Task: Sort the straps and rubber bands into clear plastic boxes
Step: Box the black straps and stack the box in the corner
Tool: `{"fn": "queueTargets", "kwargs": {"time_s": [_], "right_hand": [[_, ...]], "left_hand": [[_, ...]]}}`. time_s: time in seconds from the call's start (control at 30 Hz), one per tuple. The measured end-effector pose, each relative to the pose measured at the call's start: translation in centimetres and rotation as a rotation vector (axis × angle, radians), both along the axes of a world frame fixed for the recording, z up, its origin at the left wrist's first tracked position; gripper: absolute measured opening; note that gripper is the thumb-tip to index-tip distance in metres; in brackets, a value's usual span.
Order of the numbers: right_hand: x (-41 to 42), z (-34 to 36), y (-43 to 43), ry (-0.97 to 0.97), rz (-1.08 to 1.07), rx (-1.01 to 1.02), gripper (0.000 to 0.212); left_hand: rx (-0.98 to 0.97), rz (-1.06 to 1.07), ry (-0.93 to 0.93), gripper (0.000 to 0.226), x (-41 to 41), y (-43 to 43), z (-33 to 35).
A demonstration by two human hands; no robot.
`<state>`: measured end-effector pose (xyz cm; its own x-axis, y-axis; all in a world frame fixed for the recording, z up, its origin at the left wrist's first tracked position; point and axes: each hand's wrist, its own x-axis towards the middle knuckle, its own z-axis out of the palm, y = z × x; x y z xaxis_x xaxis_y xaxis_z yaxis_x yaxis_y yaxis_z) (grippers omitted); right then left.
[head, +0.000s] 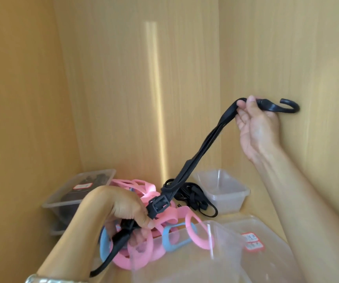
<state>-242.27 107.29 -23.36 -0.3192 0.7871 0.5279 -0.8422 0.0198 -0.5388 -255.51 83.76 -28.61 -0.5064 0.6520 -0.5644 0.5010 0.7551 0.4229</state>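
Observation:
A black hooked strap [200, 152] stretches diagonally between my two hands inside a wooden cabinet. My right hand [256, 127] is raised and grips the strap just below its upper hook. My left hand [123, 207] is low and grips the lower end beside the black buckle, with the other hook hanging below my wrist. Under it lies a pile of pink rubber bands [160, 225] with a blue rubber band [171, 240] among them. More black straps [195, 199] lie behind the pile.
A lidded clear box [52, 201] holding dark items stands at the back left. An open clear box [232, 197] sits at the back right. Another clear box [215, 258] and a labelled lid [270, 237] are near me. Wooden walls close in on three sides.

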Motion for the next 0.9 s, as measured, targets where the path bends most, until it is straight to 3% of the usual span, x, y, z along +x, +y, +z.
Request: {"fn": "queueTargets", "kwargs": {"time_s": [0.17, 0.33, 0.5, 0.7, 0.8, 0.9], "right_hand": [[0.1, 0.0, -0.3, 0.008, -0.024, 0.020, 0.009], [-0.5, -0.5, -1.1, -0.153, -0.062, 0.108, 0.009], [-0.5, -0.4, -1.9, -0.242, -0.087, 0.163, 0.006], [-0.1, -0.4, -2.8, -0.342, -0.077, 0.241, 0.013], [-0.1, -0.5, -3.9, -0.407, -0.028, 0.338, 0.010], [-0.2, -0.6, -5.3, -0.527, 0.104, 0.494, 0.009]], "left_hand": [[-0.019, 0.044, 0.076, 0.018, 0.1, -0.1, 0.3], [0.115, 0.098, 0.145, 0.018, 0.6, -0.6, 1.7], [0.074, 0.171, 0.240, 0.021, 0.3, -0.9, 1.8], [-0.017, 0.171, 0.241, 0.056, 0.9, -1.2, 2.3], [0.175, 0.080, 0.282, 0.077, 1.3, -1.0, 2.9], [0.729, 0.007, 0.420, 0.072, 3.0, 0.3, 3.3]]}}
